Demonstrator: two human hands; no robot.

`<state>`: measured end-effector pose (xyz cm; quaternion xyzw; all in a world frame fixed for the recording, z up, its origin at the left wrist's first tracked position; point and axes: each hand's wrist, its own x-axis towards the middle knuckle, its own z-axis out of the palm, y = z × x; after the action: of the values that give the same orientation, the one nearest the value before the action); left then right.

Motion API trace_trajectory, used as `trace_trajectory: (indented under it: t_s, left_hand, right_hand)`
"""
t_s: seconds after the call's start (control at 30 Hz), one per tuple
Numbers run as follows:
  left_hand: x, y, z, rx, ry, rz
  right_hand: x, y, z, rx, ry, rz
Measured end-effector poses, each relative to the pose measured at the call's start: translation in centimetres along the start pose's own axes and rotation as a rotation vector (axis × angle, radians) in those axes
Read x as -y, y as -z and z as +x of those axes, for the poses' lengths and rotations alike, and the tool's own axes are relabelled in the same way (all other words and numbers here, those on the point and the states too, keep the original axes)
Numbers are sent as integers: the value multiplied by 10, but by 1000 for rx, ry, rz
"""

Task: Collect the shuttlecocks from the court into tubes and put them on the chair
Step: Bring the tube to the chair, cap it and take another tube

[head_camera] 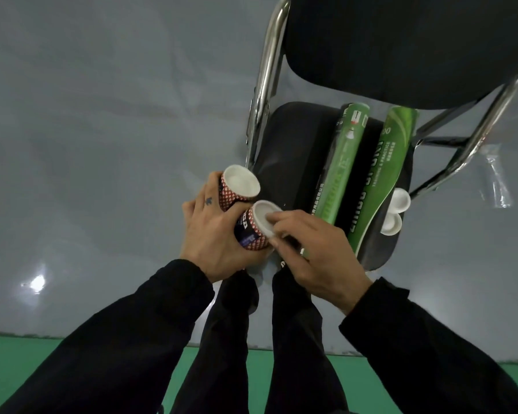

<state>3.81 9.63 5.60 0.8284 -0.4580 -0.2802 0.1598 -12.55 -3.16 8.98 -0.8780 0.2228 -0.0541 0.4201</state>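
Standing at the chair, a person's left hand (213,234) clasps two red-patterned tubes (245,216) while the right hand (311,249) pinches a white cap (262,218) onto the nearer; press it evenly. Beyond, two green tubes (368,171) lie on the chair seat (293,150).

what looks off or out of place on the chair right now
Two loose white caps lie at the seat's right edge beside the two green tubes on the chair, off any tube and close to slipping off. Otherwise nothing odd: the left hand holds two red patterned tubes while the right hand presses a cap on one.
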Motion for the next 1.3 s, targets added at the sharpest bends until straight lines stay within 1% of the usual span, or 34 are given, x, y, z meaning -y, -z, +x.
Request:
trace_trajectory:
  t_s: [0.03, 0.07, 0.1, 0.17, 0.23, 0.3, 0.33, 0.37, 0.43, 0.47, 0.53, 0.57, 0.6, 0.67, 0.73, 0.8, 0.83, 0.87, 0.9, 0.97, 1.0, 1.03, 1.1, 1.2, 1.3]
  left_hand:
    - [-4, 3, 5, -10, -8, 2]
    - [-8, 5, 9, -10, -16, 4]
    - [-12, 6, 12, -4, -18, -2]
    - [-16, 8, 14, 16, -13, -22]
    - [-16, 9, 13, 35, -27, -20]
    - [-13, 12, 13, 57, -70, 10]
    - [-11, 12, 13, 64, -96, 35]
    - [-9, 13, 12, 67, -117, 60]
    - [-7, 11, 9, 81, -134, 84]
    - [-7, 10, 7, 86, -127, 76]
    - [-8, 8, 4, 89, -90, 50]
    - [-9, 7, 2, 100, -56, 45]
    - [-10, 6, 1, 124, -11, 33]
    - [-13, 4, -3, 179, 89, -54]
    - [-16, 5, -4, 178, 125, -150]
    - [-16, 7, -3, 169, 99, -150]
    - [-15, 8, -1, 172, 79, -128]
    - [-14, 8, 0, 176, 62, -109]
    - [-12, 6, 1, 177, 50, -98]
    - [-10, -1, 3, 166, 46, -85]
    - [-9, -6, 4, 152, 52, -81]
    - [-10, -10, 5, 137, 60, -84]
    - [-13, -18, 9, 108, 57, -98]
    - [-19, -26, 13, 95, -8, -106]
    - [-19, -28, 11, 139, -5, -136]
  right_hand:
    - [0, -5, -6, -125, -44, 51]
    - [1, -10, -11, -217, -89, 106]
    - [3, -14, -14, -276, -127, 168]
    - [7, -17, -15, -326, -188, 303]
    - [8, -14, -15, -297, -195, 381]
    - [7, -10, -17, -211, -173, 384]
    - [5, -8, -17, -158, -194, 418]
    - [5, -5, -17, -104, -247, 494]
    - [8, 1, -14, -25, -409, 764]
    - [9, 4, -13, -11, -477, 889]
    - [9, 6, -10, -41, -556, 1022]
    - [9, 5, -9, -65, -580, 1049]
    - [12, 4, -8, -88, -597, 1046]
    - [18, -3, -8, -135, -573, 903]
    - [22, -11, -10, -191, -429, 647]
    - [19, -18, -15, -251, -262, 416]
    - [17, -20, -16, -259, -222, 354]
    - [14, -21, -17, -254, -231, 353]
    - [12, -21, -18, -234, -289, 429]
    - [8, -16, -15, -191, -463, 756]
    - [5, -15, -14, -203, -508, 834]
    - [2, -14, -13, -240, -507, 798]
    - [-5, -12, -13, -290, -440, 643]
    - [-14, -11, -17, -195, -279, 435]
    - [-21, 0, -19, -119, -154, 268]
